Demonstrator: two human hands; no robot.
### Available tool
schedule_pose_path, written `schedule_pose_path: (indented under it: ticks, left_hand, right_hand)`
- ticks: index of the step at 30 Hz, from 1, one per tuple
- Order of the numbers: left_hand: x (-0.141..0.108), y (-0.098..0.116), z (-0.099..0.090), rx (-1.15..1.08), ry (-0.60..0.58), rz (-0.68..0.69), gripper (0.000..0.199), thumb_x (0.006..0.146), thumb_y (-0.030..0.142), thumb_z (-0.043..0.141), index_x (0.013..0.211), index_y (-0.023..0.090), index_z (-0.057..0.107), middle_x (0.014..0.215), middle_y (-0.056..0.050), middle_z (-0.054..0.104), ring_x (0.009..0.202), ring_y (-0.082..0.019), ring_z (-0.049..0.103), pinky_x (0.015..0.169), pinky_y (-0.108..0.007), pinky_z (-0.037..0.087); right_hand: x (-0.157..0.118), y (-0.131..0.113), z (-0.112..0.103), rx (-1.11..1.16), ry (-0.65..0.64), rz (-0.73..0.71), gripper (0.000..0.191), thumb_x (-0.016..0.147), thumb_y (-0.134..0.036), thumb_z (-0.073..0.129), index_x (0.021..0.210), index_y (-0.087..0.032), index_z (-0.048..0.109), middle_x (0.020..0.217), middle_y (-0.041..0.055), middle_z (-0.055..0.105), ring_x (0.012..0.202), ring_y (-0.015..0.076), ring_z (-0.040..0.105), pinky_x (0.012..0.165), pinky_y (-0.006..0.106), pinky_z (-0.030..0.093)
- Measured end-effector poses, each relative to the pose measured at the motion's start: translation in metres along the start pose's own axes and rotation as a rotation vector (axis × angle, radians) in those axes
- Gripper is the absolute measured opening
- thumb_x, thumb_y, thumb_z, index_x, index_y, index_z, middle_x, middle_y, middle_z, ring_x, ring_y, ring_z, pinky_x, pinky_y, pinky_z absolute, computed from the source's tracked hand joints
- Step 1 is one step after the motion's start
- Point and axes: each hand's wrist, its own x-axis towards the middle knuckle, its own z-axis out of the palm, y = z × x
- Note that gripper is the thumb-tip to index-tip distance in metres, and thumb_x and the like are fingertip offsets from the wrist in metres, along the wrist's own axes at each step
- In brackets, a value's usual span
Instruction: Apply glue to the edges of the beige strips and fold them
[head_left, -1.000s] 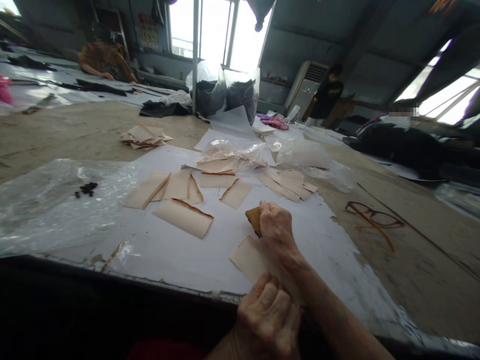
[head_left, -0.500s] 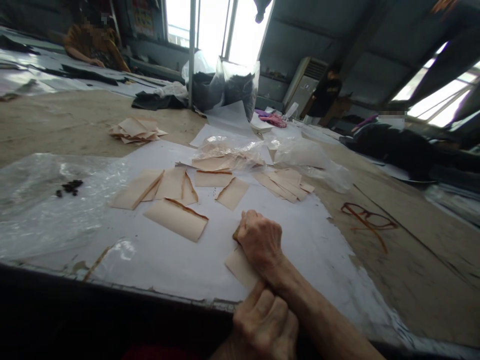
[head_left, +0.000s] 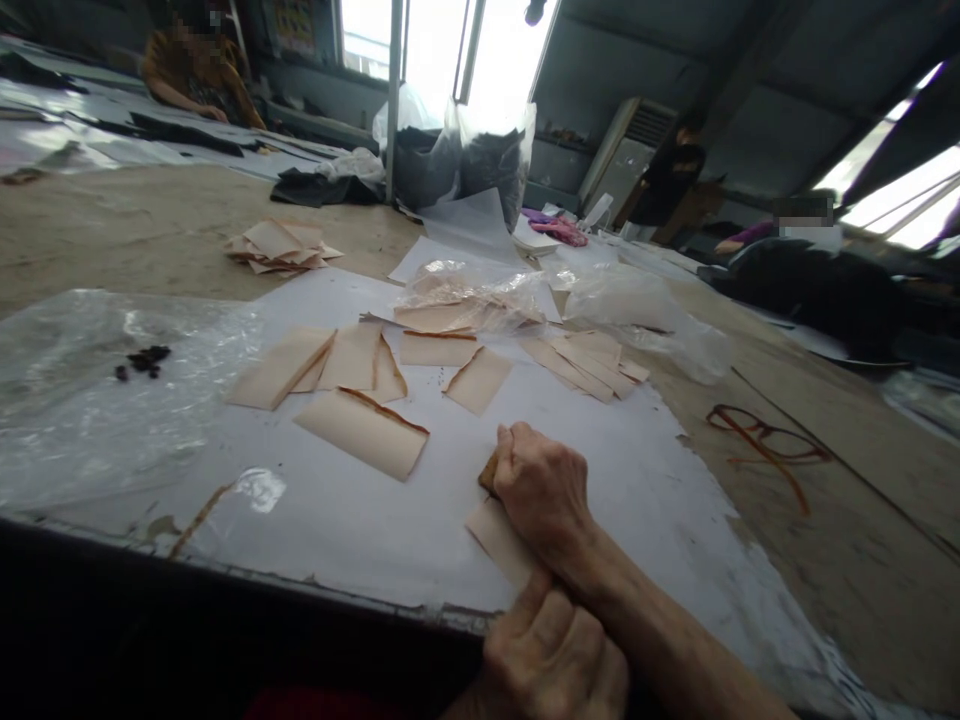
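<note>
A pale beige leather-like piece (head_left: 501,540) lies on the white paper (head_left: 420,530) at the table's near edge. My left hand (head_left: 559,650) is closed, with its thumb and curled fingers gripping the near end of this piece. Over its far end, my right hand (head_left: 541,485) is curled round a small brown block (head_left: 488,474). Only one corner of the block shows beside the fingers; the rest is hidden. Farther off lie several more beige pieces, among them one with a brown strip along its edge (head_left: 366,436).
Clear plastic sheeting (head_left: 67,420) with small dark bits (head_left: 144,362) covers the left. Eyeglasses (head_left: 765,435) rest at the right. Behind the pieces are plastic bags (head_left: 645,310), a beige stack (head_left: 277,245) and a post (head_left: 394,110). A person (head_left: 199,75) sits at the back left.
The whole view has shifted slightly, so things sit a little farther right. Both hands keep nearly the same place on the beige piece, and the block's corner shows a bit more.
</note>
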Motion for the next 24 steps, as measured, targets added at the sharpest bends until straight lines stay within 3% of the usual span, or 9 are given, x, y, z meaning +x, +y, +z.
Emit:
schedule_pose_path:
  ticks: [7, 12, 18, 21, 24]
  left_hand:
    - [-0.004, 0.001, -0.003, -0.009, -0.077, 0.001, 0.027, 0.069, 0.004, 0.031, 0.055, 0.013, 0.052, 0.052, -0.003, 0.047, 0.061, -0.014, 0.054, 0.076, -0.035, 0.05]
    - [-0.002, 0.0, -0.01, -0.026, -0.094, 0.069, 0.026, 0.064, 0.004, 0.032, 0.064, 0.009, 0.057, 0.063, -0.008, 0.055, 0.075, -0.018, 0.057, 0.077, -0.034, 0.049]
    - [0.003, 0.0, -0.011, -0.028, -0.064, 0.062, 0.025, 0.06, 0.003, 0.032, 0.062, 0.009, 0.057, 0.057, -0.007, 0.052, 0.069, -0.018, 0.056, 0.074, -0.034, 0.049]
    - [0.003, 0.001, -0.007, -0.025, -0.035, 0.021, 0.023, 0.062, 0.003, 0.033, 0.052, 0.012, 0.051, 0.047, -0.003, 0.043, 0.052, -0.013, 0.048, 0.061, -0.03, 0.049]
    - [0.001, 0.001, -0.002, -0.01, -0.023, 0.003, 0.025, 0.063, 0.001, 0.033, 0.046, 0.013, 0.047, 0.043, -0.001, 0.037, 0.047, -0.011, 0.042, 0.061, -0.03, 0.05]
  right_hand:
    - [0.029, -0.013, 0.017, 0.001, -0.012, 0.144, 0.028, 0.086, -0.025, 0.034, 0.075, -0.015, 0.058, 0.064, 0.0067, 0.062, 0.056, 0.0168, 0.057, 0.046, 0.025, 0.022]
    - [0.042, 0.002, 0.006, 0.113, -0.061, 0.359, 0.036, 0.087, -0.024, 0.03, 0.075, -0.011, 0.061, 0.068, 0.0105, 0.063, 0.061, 0.016, 0.057, 0.049, 0.024, 0.027]
    - [0.009, 0.011, -0.013, 0.13, -0.053, 0.169, 0.035, 0.087, -0.03, 0.033, 0.072, -0.014, 0.06, 0.06, 0.0057, 0.06, 0.053, 0.0126, 0.05, 0.05, 0.024, 0.024]
    - [-0.002, 0.004, -0.007, 0.058, -0.039, 0.045, 0.031, 0.086, -0.027, 0.034, 0.071, -0.014, 0.058, 0.061, 0.0054, 0.06, 0.049, 0.0115, 0.048, 0.047, 0.024, 0.02]
    - [0.001, -0.005, 0.003, -0.017, -0.01, 0.016, 0.03, 0.087, -0.027, 0.033, 0.071, -0.014, 0.056, 0.062, 0.0054, 0.06, 0.048, 0.0116, 0.048, 0.046, 0.024, 0.018]
